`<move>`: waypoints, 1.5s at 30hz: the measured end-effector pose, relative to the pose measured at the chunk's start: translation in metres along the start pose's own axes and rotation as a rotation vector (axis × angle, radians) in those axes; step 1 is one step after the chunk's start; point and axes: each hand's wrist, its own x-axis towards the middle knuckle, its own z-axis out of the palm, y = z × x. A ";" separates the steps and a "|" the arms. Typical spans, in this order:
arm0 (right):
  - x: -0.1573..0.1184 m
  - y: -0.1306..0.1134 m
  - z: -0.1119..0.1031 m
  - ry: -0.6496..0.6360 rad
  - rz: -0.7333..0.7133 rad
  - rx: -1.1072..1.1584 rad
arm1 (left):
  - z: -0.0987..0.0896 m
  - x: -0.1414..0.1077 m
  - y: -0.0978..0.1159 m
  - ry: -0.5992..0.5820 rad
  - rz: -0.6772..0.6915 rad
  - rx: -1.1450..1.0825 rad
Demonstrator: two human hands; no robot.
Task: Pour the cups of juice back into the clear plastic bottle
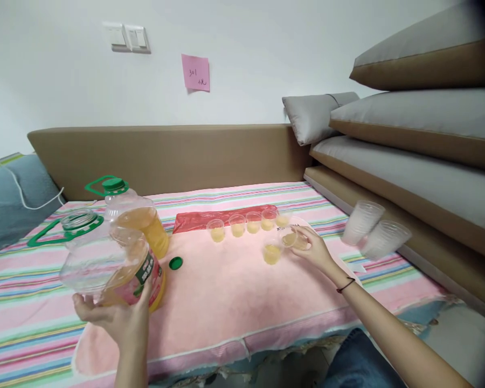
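Observation:
My left hand is spread round the near side of a large clear oil bottle, with its thumb on the label. The uncapped bottle leans, with a green handle ring at its neck and yellow liquid low inside. My right hand grips a clear plastic cup that looks tilted, with yellow liquid in it. Just left of that stands another cup of yellow liquid. Behind them, several like cups form a row. A green cap lies right of the bottle.
A second bottle with a green cap stands behind the first. Two stacks of cups lie at the right, beside piled cushions. A red plastic strip lies behind the pink cloth on the striped sheet. Jeans show at the bottom.

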 end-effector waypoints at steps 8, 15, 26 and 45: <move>0.009 -0.012 -0.006 -0.134 -0.144 -0.171 | -0.005 -0.001 -0.031 -0.027 0.200 0.173; 0.013 -0.013 -0.008 -0.190 -0.217 -0.323 | -0.005 -0.001 -0.025 -0.015 0.211 0.138; 0.021 -0.023 -0.011 -0.248 -0.380 -0.527 | -0.007 0.000 -0.027 -0.034 0.212 0.167; 0.028 -0.032 -0.007 -0.301 -0.497 -0.531 | -0.008 -0.001 -0.031 -0.033 0.232 0.194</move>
